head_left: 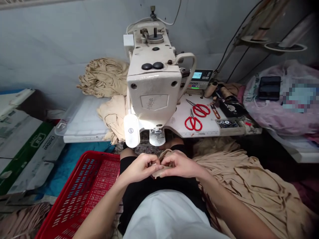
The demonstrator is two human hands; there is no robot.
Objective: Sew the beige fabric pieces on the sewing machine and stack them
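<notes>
Over my lap, in front of the sewing machine (pixel 154 89), both hands pinch a small piece of beige fabric (pixel 163 168). My left hand (pixel 144 167) grips its left side between thumb and fingers. On the other side, my right hand (pixel 179 164) is closed on the fabric, the two thumbs almost meeting. Part of the cloth is hidden behind my fingers. Just beyond my hands, the machine's needle area and presser foot (pixel 157 136) stand with no cloth visible under them.
Two red-handled scissors (pixel 193 123) lie on the white table (pixel 174 122), right of the machine. A control panel (pixel 199 79) glows behind them. Beige garments (pixel 104 76) are heaped at left, more beige cloth (pixel 259 182) at right. A red basket (pixel 99 179) stands by my left arm.
</notes>
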